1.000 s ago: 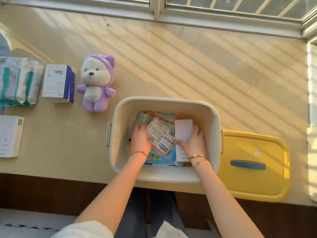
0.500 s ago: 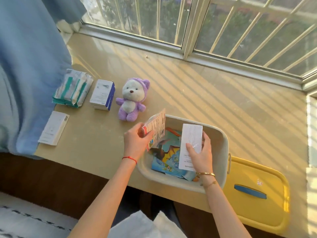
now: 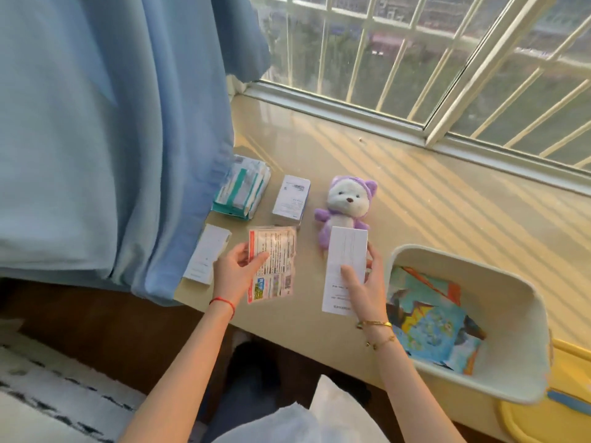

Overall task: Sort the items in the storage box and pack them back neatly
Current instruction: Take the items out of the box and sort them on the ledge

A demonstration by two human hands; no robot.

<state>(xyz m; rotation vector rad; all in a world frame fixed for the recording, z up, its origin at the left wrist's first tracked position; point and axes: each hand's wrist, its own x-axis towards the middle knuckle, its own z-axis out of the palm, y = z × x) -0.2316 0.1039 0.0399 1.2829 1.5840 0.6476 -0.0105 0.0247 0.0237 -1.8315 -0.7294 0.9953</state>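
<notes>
1. Warm, low sunlight came through the barred window [image 3: 447,65].
2. The bars cast striped shadows across the sill [image 3: 431,193].
3. Glare washed out the packet [image 3: 271,263].
4. Wide-angle distortion bent the edges; fine print was blurred.

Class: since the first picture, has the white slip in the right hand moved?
Yes. The white slip left the storage box and is now over the table beside the plush bear.

The curtain [image 3: 96,139] is plain pale blue. The tabletop [image 3: 415,193] is beige, striped with sunlight and shadow. The plush bear [image 3: 348,206] is purple with a white face. The storage box [image 3: 511,372] is cream; the packets [image 3: 431,321] inside it are blue, yellow and orange. The lid [image 3: 543,423] is yellow. The sachet [image 3: 271,263] is white with a red edge. The left wrist wears a red string [image 3: 222,303].
</notes>
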